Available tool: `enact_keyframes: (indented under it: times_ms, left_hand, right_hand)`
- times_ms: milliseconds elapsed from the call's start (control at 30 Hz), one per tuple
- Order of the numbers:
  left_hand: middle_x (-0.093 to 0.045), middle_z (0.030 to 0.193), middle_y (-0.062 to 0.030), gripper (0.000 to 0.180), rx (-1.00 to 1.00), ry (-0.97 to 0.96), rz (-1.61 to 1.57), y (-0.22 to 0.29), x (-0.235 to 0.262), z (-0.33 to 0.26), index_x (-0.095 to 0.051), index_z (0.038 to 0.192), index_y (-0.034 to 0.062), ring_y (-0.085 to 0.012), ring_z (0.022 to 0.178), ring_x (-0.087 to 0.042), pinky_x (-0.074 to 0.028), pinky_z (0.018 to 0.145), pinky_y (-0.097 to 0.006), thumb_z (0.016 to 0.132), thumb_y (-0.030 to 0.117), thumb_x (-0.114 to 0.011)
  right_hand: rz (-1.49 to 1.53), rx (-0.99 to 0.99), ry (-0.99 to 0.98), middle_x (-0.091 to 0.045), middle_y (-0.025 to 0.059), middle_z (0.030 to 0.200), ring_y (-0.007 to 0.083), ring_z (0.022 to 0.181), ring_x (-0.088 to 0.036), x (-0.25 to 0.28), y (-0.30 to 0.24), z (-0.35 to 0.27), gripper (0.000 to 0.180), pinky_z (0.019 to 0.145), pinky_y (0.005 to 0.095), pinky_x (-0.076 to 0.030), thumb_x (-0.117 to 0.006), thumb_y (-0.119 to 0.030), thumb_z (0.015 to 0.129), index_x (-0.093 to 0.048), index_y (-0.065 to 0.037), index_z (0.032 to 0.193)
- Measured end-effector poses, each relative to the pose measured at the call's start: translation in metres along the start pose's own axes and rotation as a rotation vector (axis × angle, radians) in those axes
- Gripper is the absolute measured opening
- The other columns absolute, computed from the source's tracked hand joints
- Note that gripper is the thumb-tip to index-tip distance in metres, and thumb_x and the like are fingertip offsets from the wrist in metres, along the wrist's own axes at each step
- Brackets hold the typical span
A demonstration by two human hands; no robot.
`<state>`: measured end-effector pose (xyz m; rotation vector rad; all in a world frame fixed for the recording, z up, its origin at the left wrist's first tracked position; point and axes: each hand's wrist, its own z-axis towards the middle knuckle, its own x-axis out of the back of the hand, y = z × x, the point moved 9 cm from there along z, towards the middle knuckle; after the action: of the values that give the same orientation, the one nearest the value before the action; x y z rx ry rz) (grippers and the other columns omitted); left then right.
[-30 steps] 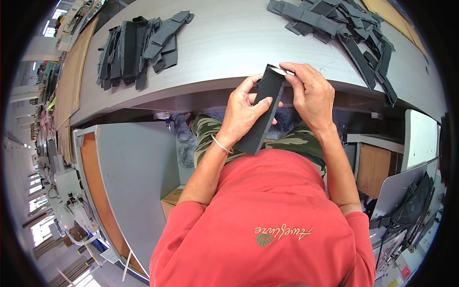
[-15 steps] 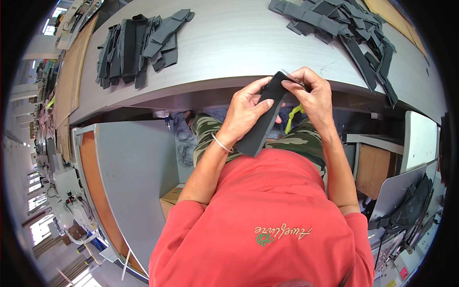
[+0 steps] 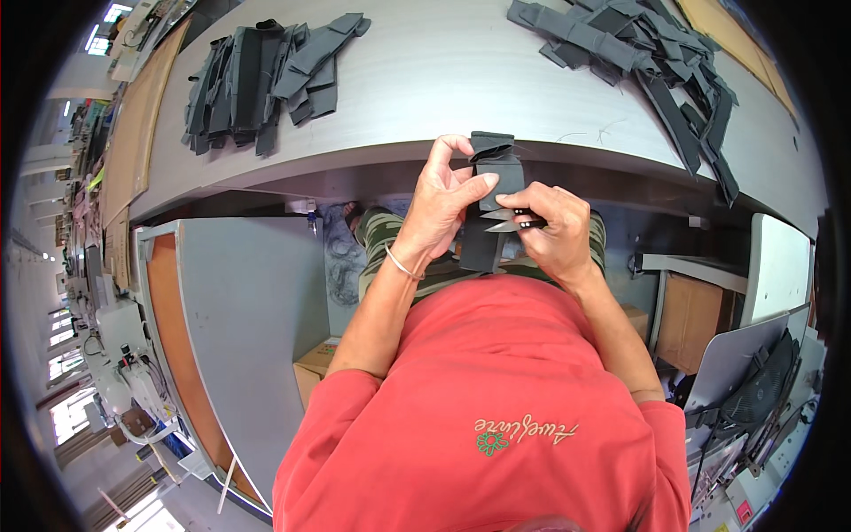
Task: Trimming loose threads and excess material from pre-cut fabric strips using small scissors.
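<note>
Left hand (image 3: 446, 197) pinches a dark grey cloth strip (image 3: 508, 174) under its thumb, and the right hand (image 3: 560, 232) closes around black-handled snips (image 3: 503, 227), the parted blades pointing left over the strip. That strip is held at the near edge of the bench (image 3: 425, 80), its upper end overlapping the edge in view. Open bench top separates a pile of strips (image 3: 257, 84) toward the left end from a looser heap (image 3: 643, 53) toward the right.

The pale table (image 3: 434, 80) bears two heaps of grey fabric strips (image 3: 246, 84).
</note>
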<state>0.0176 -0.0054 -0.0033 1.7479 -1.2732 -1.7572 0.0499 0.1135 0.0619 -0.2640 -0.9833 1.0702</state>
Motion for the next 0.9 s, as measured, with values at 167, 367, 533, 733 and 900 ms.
enact_keyframes:
  times_ms: [167,367,533,733,900]
  left_hand:
    - [-0.058,0.100,-0.0072,0.033,-0.202,0.036,0.052,0.018,0.000,-0.002,-0.037,0.095,0.0101,-0.0102,0.092,-0.059,-0.053,0.077,-0.024,0.085,-0.009,-0.062]
    - [-0.056,0.094,0.0006,0.021,-0.150,-0.083,0.174,0.008,-0.007,-0.007,-0.050,0.088,0.0082,-0.0041,0.084,-0.051,-0.044,0.073,-0.020,0.084,-0.003,-0.067]
    - [-0.056,0.103,0.0003,0.036,-0.089,-0.099,0.331,0.008,-0.021,-0.008,-0.054,0.116,0.0040,-0.0048,0.088,-0.050,-0.043,0.076,-0.020,0.083,-0.002,-0.068]
    - [-0.053,0.128,-0.0086,0.068,-0.075,-0.073,0.300,0.005,-0.017,-0.006,-0.035,0.144,0.0003,-0.0111,0.109,-0.053,-0.045,0.094,-0.025,0.084,-0.004,-0.066]
    - [-0.052,0.129,-0.0095,0.069,-0.201,0.012,0.391,0.018,-0.009,-0.002,-0.031,0.145,0.0006,-0.0107,0.109,-0.053,-0.045,0.092,-0.024,0.085,-0.006,-0.064]
  right_hand:
    - [0.303,-0.374,-0.051,-0.066,0.0087,0.086,0.0181,0.072,-0.064,0.003,0.020,0.002,0.024,0.066,0.0276,-0.050,-0.072,-0.010,0.078,-0.067,-0.006,0.101]
    - [0.205,-0.354,-0.028,-0.067,0.0055,0.089,0.0144,0.073,-0.062,0.007,0.033,0.021,0.030,0.068,0.0260,-0.049,-0.071,-0.019,0.082,-0.067,-0.009,0.110]
    - [0.380,-0.598,-0.050,-0.063,0.0009,0.072,0.0059,0.063,-0.050,-0.013,0.079,0.022,0.026,0.056,0.0241,-0.039,-0.072,-0.024,0.082,-0.069,-0.011,0.104]
    - [0.080,-0.635,0.013,-0.063,0.0059,0.076,0.0175,0.062,-0.056,0.006,0.063,0.022,0.028,0.059,0.0311,-0.044,-0.070,-0.030,0.083,-0.066,-0.010,0.103]
    - [0.075,-0.479,0.027,-0.068,0.0087,0.085,0.0221,0.075,-0.067,0.022,0.037,0.014,0.016,0.065,0.0317,-0.049,-0.064,-0.016,0.086,-0.067,-0.009,0.100]
